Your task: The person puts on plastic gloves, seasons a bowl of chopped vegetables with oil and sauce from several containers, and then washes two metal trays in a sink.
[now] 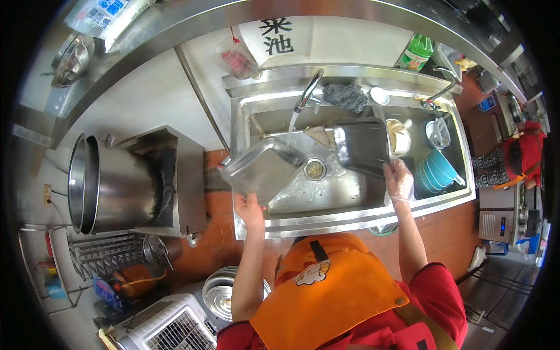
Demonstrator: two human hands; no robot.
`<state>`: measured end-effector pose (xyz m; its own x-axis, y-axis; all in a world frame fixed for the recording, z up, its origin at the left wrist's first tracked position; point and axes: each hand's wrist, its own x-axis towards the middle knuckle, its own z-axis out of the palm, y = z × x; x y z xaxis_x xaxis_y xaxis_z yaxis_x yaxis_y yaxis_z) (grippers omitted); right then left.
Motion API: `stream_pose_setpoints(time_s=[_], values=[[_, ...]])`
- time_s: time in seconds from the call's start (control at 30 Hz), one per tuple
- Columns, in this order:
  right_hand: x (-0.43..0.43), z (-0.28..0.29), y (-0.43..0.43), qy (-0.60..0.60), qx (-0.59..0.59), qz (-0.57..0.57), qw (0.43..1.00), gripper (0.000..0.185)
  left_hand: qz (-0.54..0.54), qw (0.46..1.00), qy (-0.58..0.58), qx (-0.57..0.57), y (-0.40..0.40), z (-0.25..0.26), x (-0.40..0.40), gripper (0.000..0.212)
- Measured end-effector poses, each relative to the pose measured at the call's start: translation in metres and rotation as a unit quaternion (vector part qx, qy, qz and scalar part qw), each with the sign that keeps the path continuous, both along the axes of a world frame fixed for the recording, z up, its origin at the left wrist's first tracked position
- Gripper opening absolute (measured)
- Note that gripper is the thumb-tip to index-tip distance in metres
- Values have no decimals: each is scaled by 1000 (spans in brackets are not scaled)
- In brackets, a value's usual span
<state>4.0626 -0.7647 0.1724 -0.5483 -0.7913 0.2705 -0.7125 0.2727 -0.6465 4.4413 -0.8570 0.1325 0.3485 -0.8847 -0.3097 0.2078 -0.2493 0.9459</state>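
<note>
My left hand (250, 210) grips the near edge of a pale rectangular pan (262, 170), tilted over the left side of the sink basin (315, 199). Water runs from the left faucet (308, 92) and falls at the pan's far edge. In a clear plastic glove, my right hand (399, 177) holds the right rim of a darker rectangular metal pan (365, 144). That pan leans over the right part of the same basin. Between the two pans lies the drain (315, 169), with food bits in its strainer.
Teal bowls (435, 173), cream bowls (399, 138) and a white bowl (437, 133) sit in the right basin. A dark scrubber (345, 97) and white cup (379, 96) rest on the back ledge. Left stands a large steel pot (122, 183). Another person (523, 153) is far right.
</note>
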Motion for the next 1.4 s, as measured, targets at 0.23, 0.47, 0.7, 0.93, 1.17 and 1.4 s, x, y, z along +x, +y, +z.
stream_pose_setpoints(time_s=[0.23,0.47,0.7,0.93,1.17,1.4], values=[[-43,-10,47,-97,-44,-107,989,16,-61,990,130,12,-23,-20,-47,10],[-4,-45,21,-449,-92,-102,883,26,-86,833,-485,-254,-31,27,-10,22],[82,-66,-62,-545,26,-28,838,26,-53,799,-557,-219,-14,61,44,30],[80,-102,-69,-491,138,-25,860,21,-23,798,-568,-199,12,69,61,30],[35,-36,-29,15,99,62,993,18,-39,857,-479,-187,15,42,51,24],[-25,-32,11,-192,45,-67,978,16,-52,998,-11,-35,-1,27,-5,27]])
